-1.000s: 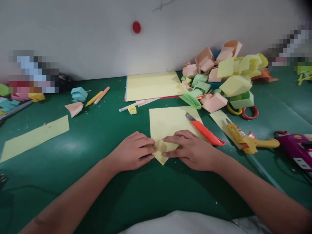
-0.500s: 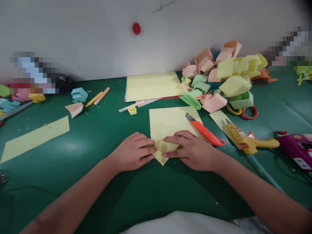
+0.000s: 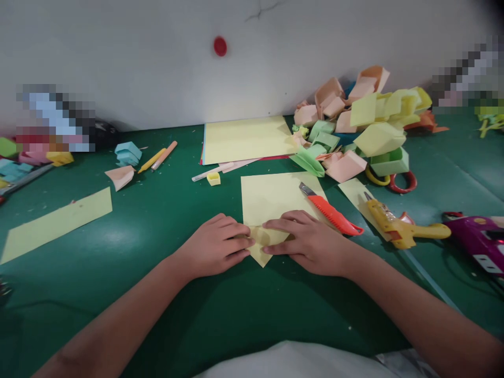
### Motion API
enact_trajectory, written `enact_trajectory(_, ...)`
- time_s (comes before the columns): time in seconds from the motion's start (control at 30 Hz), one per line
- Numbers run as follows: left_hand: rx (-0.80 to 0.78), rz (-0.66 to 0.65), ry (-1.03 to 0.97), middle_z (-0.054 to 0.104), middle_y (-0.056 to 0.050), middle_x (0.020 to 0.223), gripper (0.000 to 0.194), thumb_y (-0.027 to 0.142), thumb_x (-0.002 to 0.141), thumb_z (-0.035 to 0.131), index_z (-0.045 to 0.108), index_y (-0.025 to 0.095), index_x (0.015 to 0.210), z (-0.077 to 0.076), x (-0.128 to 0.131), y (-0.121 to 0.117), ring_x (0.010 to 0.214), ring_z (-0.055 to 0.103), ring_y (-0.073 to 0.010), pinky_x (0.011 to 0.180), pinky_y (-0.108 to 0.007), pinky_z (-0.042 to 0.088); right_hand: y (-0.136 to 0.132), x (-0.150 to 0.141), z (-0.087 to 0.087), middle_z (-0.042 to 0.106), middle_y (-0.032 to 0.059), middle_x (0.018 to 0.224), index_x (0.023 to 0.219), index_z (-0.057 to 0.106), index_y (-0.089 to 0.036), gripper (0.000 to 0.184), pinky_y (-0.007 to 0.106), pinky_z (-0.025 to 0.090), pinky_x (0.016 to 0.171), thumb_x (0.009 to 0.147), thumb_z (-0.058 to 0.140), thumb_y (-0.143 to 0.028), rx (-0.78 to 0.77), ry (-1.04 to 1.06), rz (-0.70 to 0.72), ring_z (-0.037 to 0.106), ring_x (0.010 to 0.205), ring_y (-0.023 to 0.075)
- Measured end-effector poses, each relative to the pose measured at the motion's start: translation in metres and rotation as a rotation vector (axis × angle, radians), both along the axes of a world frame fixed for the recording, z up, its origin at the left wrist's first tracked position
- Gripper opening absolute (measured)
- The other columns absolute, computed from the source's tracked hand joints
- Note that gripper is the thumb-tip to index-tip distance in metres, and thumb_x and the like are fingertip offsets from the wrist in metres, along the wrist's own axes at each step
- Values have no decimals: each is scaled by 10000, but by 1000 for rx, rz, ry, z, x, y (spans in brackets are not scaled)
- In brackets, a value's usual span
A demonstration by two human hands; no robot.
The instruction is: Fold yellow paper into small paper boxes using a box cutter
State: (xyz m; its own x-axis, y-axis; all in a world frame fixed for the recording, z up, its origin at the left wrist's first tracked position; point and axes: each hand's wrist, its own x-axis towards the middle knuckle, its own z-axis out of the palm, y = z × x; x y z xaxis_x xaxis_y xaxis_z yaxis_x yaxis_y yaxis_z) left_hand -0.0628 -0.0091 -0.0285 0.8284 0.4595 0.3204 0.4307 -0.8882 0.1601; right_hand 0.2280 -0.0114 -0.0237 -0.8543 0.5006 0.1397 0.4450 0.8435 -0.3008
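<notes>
The left hand (image 3: 220,244) and right hand (image 3: 313,242) lay palms down, each grip loosely spread, touching folded yellow paper (image 3: 262,256). The green desk (image 3: 252,310) met a grey wall (image 3: 142,63).

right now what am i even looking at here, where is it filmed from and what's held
No machine here: these are a person's bare left hand and right hand, seen by a camera on that person's head, looking forward and down. Both touch a small yellow paper; whether they pinch it is hidden. On the green table, a knife lies over the right edge of a larger sheet. To the right is a yellow glue gun; farther back, a pile of folded paper. A strip lies at far left.
</notes>
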Motion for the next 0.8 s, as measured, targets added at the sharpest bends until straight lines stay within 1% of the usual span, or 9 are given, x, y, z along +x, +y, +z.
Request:
enact_trajectory(0.2,-8,-2,5,716,-45,1108,175,260,973,614,712,203,1106,-1,0,1,942,630,-176,823,-336,468,-1,1,-1,545,60,1471,1268,715,-343,443,534,438,1030,937,518,-123,-5,6,2,457,1234,299)
enact_trajectory(0.47,1,0,7,719,-43,1094,153,258,967,616,718,209,1070,0,0,1,932,634,-168,818,-327,469,0,1,-1,534,37,1487,1283,702,-367,469,533,436,1040,928,530,-114,-11,-5,-8,459,1235,292)
enact_trajectory(0.63,-6,1,-2,721,-39,1097,142,258,971,616,717,200,1052,0,1,1,934,635,-168,821,-330,467,-1,0,0,532,48,1489,1279,707,-356,452,537,430,1040,943,513,-125,-18,1,-9,449,1237,298)
enact_trajectory(0.8,-11,1,2,720,-39,1097,146,256,966,622,714,211,1069,0,1,1,936,637,-163,822,-324,468,-1,0,0,544,44,1477,1264,715,-362,461,528,438,1028,929,523,-111,-17,1,-16,461,1231,293)
